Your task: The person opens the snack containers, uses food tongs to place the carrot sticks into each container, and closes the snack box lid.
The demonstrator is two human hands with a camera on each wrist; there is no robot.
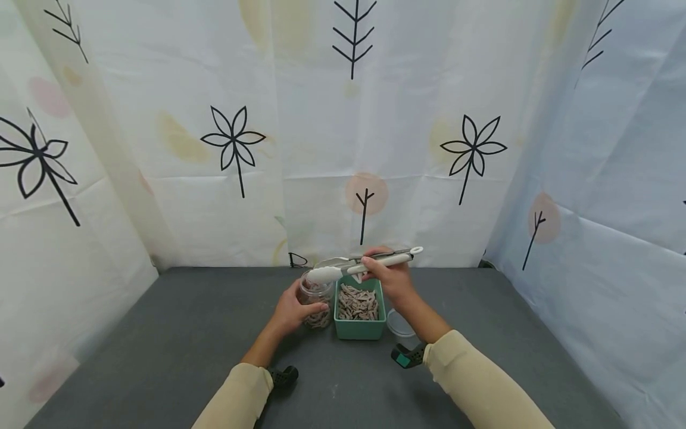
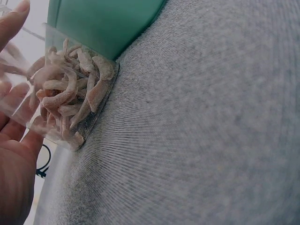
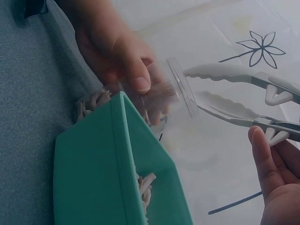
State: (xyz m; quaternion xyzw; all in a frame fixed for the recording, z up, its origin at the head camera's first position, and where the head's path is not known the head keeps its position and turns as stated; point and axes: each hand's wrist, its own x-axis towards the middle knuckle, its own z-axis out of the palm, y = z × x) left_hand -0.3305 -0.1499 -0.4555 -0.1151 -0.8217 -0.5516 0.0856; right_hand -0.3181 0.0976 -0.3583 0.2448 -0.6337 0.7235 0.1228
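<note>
My left hand grips a clear jar, fingers and thumb round its side. Whitish-brown dried strips lie in the bottom of the jar. My right hand holds metal tongs with white scalloped tips. Those tips stand apart at the jar's mouth, with nothing seen between them. Right of the jar, a green rectangular tub holds many more of the same strips. The jar stands close beside the tub.
A clear round lid or container sits right of the tub, partly behind my right forearm. The grey table ends at a white patterned curtain at the back and both sides. A black band circles my right wrist.
</note>
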